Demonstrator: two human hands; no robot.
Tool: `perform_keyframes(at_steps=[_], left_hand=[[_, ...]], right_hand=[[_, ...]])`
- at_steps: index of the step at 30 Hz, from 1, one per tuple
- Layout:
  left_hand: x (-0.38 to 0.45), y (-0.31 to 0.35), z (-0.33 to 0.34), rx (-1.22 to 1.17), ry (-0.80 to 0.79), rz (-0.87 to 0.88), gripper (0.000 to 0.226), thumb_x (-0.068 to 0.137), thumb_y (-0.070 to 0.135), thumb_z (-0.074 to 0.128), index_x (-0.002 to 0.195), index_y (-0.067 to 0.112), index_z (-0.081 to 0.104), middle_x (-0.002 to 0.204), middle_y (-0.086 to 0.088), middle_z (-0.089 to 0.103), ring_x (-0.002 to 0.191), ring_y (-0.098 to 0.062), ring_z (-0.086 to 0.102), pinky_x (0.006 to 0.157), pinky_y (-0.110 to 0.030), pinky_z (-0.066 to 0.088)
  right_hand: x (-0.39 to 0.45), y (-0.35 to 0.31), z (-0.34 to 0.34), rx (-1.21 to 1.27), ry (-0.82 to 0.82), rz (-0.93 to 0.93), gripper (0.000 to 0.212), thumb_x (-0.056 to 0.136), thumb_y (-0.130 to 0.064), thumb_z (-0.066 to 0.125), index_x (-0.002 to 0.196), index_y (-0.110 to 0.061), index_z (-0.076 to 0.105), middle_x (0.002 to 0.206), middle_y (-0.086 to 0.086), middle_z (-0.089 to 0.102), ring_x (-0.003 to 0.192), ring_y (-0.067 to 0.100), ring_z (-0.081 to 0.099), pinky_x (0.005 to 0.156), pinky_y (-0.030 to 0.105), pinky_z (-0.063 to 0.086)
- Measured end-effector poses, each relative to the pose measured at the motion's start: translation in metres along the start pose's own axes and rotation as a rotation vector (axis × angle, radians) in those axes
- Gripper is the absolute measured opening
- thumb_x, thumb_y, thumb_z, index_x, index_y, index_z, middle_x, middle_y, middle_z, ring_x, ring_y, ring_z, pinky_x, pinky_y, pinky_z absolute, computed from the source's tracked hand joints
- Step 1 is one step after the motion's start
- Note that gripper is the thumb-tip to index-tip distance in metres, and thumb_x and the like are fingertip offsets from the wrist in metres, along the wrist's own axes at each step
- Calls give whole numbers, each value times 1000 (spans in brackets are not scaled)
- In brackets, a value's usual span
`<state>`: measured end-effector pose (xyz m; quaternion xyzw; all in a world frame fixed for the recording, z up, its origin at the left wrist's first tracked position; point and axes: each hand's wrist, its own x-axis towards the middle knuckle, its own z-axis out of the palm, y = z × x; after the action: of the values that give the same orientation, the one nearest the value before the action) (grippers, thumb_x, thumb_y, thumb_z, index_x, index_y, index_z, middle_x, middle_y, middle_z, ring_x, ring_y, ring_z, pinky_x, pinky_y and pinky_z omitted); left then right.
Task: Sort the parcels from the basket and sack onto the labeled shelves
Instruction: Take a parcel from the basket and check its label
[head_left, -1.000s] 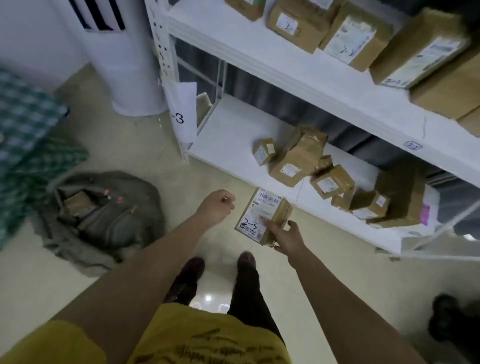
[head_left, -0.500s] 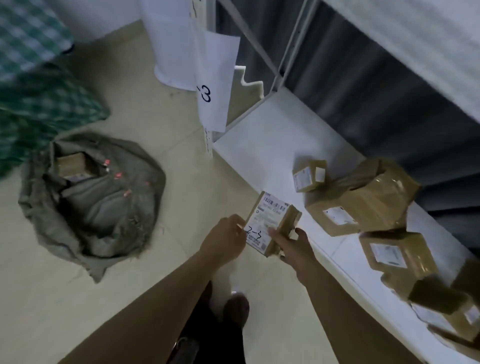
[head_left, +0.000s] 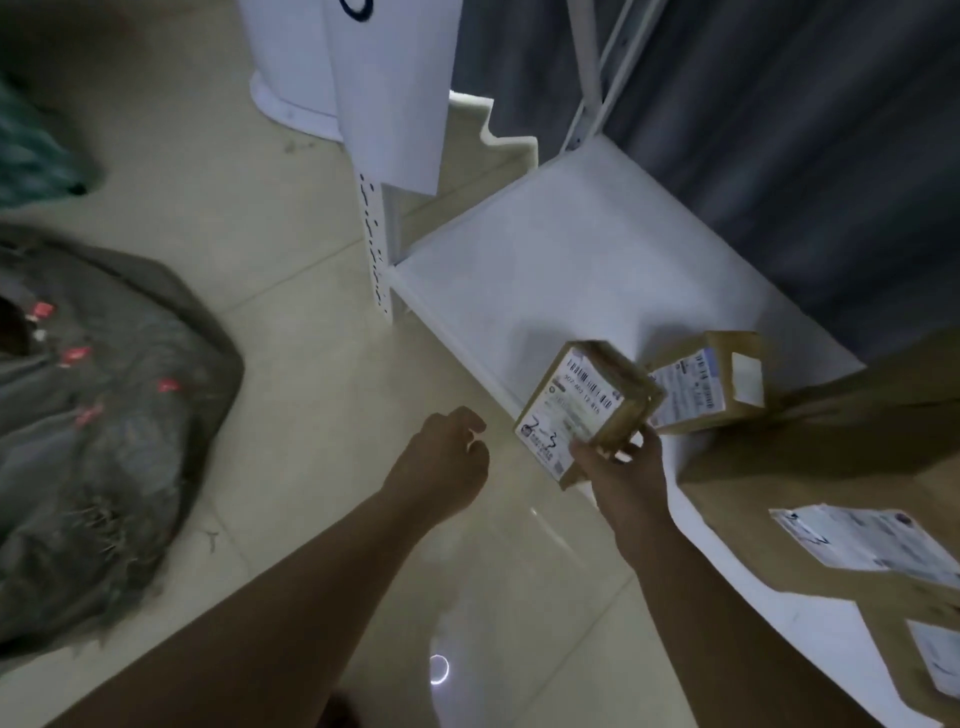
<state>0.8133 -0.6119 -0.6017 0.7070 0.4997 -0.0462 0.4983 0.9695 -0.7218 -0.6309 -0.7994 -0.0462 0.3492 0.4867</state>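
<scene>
The sorting looks partly done: several parcels already lie on the bottom shelf (head_left: 571, 270), among them a small box (head_left: 727, 384) with a white label and, further right, a bigger carton (head_left: 831, 457) with more labelled boxes below it at the frame's edge. One more parcel (head_left: 587, 405) is in hand: the right hand (head_left: 623, 478) grips it from below, thumb across its label and fingers curled around its lower right edge, and it is tilted over the shelf's front edge, close beside the small box, though I cannot tell whether the two touch. The handwriting on its label seems to read "2-3", but the picture is soft there. The left hand (head_left: 441, 467) holds nothing; its fingers are loosely curled and it hangs over the floor just left of the parcel. The grey sack (head_left: 104, 415) lies slumped on the floor, well apart to the left, and what it contains cannot be made out, so I judge there may be more to sort; no basket is in view. As for room, the left half of the shelf is bare white board, bounded at the front corner by a perforated upright post (head_left: 376, 260) from which a sheet of paper (head_left: 395, 93) hangs. A parcel set down left of the small box has free space; to the right it is crowded by cartons, and the shelf lip is the edge to get past.
</scene>
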Motion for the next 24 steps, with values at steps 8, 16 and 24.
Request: perform_keyframes(at_steps=[8, 16, 24], left_hand=[[63, -22, 24, 87, -41, 118, 27, 98, 19, 42, 119, 26, 57, 122, 1, 52, 107, -15, 55, 90, -26, 44], [81, -13, 39, 50, -93, 165, 26, 100, 20, 41, 118, 27, 58, 118, 4, 50, 95, -6, 49, 81, -16, 37], [95, -12, 30, 129, -101, 178, 26, 100, 21, 40, 118, 28, 58, 118, 4, 52, 91, -6, 52, 61, -6, 34]], right_hand=[[59, 46, 37, 86, 109, -259, 82, 74, 9, 66, 136, -35, 35, 134, 0, 51, 119, 14, 57, 93, 47, 55], [83, 52, 65, -24, 413, -194, 94, 64, -42, 82, 144, -21, 39, 131, 9, 54, 121, 32, 54, 95, 54, 51], [137, 27, 51, -220, 455, -70, 65, 87, -34, 70, 140, -5, 43, 127, 16, 59, 118, 36, 56, 98, 48, 48]])
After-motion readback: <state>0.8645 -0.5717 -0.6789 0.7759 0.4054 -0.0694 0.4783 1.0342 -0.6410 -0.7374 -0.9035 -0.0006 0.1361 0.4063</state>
